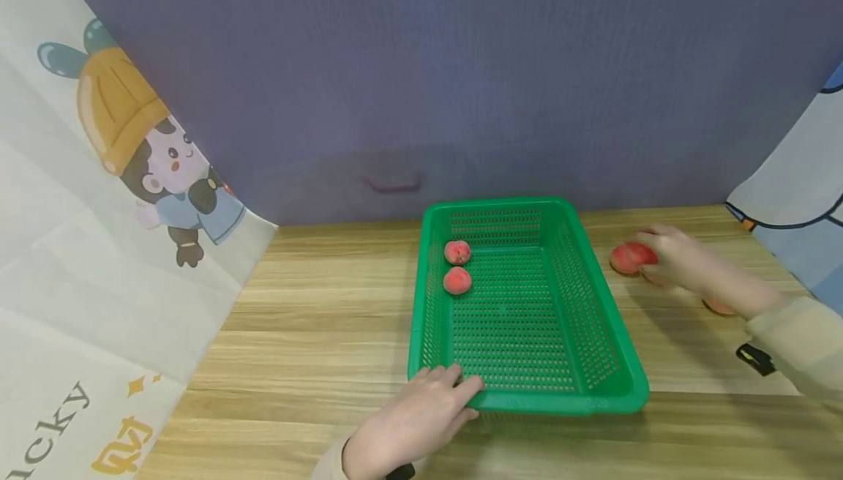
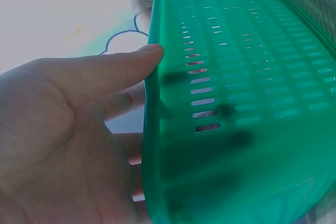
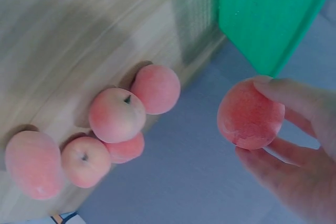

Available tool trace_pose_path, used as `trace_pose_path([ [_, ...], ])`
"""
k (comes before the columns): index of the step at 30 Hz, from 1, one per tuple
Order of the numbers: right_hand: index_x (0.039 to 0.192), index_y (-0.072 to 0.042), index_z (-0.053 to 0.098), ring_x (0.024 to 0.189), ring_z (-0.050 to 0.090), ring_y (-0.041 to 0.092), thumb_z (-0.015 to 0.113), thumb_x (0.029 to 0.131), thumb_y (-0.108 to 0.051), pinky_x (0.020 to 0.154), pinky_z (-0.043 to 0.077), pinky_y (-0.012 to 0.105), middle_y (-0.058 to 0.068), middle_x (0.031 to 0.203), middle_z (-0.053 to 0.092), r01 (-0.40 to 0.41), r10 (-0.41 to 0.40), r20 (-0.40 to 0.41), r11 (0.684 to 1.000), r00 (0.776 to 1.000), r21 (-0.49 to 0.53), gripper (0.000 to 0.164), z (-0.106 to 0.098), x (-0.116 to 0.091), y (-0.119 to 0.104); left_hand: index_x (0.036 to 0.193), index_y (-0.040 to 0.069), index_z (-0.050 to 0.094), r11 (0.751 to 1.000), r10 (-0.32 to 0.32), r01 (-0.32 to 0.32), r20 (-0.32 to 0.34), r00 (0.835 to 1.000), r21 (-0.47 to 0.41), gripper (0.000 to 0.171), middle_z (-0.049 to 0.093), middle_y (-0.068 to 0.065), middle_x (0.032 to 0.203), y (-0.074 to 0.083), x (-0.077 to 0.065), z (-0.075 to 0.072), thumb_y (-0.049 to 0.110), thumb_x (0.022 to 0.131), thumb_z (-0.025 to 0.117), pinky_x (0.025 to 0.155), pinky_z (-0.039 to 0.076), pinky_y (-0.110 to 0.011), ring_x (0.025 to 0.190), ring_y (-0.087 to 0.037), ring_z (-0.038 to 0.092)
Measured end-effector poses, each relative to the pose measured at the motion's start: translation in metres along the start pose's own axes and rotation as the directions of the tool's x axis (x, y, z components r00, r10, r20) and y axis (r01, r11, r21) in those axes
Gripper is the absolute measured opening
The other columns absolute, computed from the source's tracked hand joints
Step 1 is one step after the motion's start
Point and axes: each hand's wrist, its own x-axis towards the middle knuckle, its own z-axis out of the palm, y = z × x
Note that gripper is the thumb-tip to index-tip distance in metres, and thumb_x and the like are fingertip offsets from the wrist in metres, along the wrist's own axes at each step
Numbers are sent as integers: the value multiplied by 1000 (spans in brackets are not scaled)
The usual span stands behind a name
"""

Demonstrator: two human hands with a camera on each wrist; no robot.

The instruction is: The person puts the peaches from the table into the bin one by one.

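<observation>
The likeliest trouble is a dropped or bruised fruit: the round red-pink peach [image 3: 251,114] sits only between thumb and fingertips, so too slack a pinch could let it slip and too hard a squeeze could mark it. Loose, fuzzy pale-red peaches [image 3: 117,115] lie close together on the light wood-grain surface [image 1: 316,304], towards two and three o'clock of the rectangular green plastic basket [image 1: 415,319] — a brush from the beige cloth sleeve [image 1: 797,345] might set one rolling. Tipping the basket could likewise roll the two small round red peaches [image 1: 457,280] inside, which lie by its wall between nine and ten o'clock. The right hand [image 1: 678,257] is partly closed, opened about as wide as the peach it grasps; that peach is outside the basket, at roughly two o'clock, with a gap from the others in the right wrist view. The left hand [image 1: 421,407] grips the basket's rim between seven and eight o'clock — thumb on one side, fingers on the other.
</observation>
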Motion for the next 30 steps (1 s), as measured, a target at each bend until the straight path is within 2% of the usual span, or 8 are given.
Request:
trace_pose_path([
  [5, 98, 12, 58, 82, 54, 43, 73, 56, 9, 60, 46, 45, 31, 94, 54, 47, -47, -33, 999, 998, 0, 45, -4, 5, 0, 102, 15, 53, 1000, 4, -4, -8, 1000, -2, 23, 51, 4, 78, 0, 0, 0, 28, 83, 60, 57, 36, -16, 63, -6, 46],
  [12, 89, 11, 60, 78, 55, 43, 75, 56, 9, 60, 46, 47, 30, 88, 55, 127, -130, -120, 991, 984, -38, 36, -7, 12, -1, 102, 15, 53, 1000, 7, -7, -13, 1000, -7, 24, 48, 6, 75, 0, 0, 0, 27, 83, 60, 55, 32, -15, 61, -4, 42],
  [15, 88, 11, 61, 79, 54, 42, 75, 56, 9, 62, 45, 47, 29, 89, 55, 124, -128, -112, 991, 985, -41, 35, -10, 15, -4, 102, 15, 53, 1000, 7, -8, -8, 1000, -13, 23, 48, 6, 75, 0, 0, 0, 27, 83, 60, 55, 32, -14, 61, -4, 41],
  [22, 96, 12, 59, 86, 52, 43, 70, 66, 6, 68, 44, 50, 30, 98, 52, 64, -64, -14, 998, 998, -11, 33, -20, 24, -15, 102, 15, 53, 1000, 5, -5, 0, 1000, -20, 23, 48, 5, 76, -1, 0, 0, 27, 83, 60, 56, 33, -15, 61, -4, 42],
  [30, 98, 9, 59, 87, 52, 39, 72, 65, 3, 69, 44, 47, 26, 98, 53, 74, -75, -5, 997, 997, -16, 36, -22, 36, -24, 103, 16, 53, 1000, 7, -7, 0, 1000, 4, 24, 46, 6, 75, -1, 0, 1, 28, 83, 60, 55, 31, -14, 61, -4, 40],
])
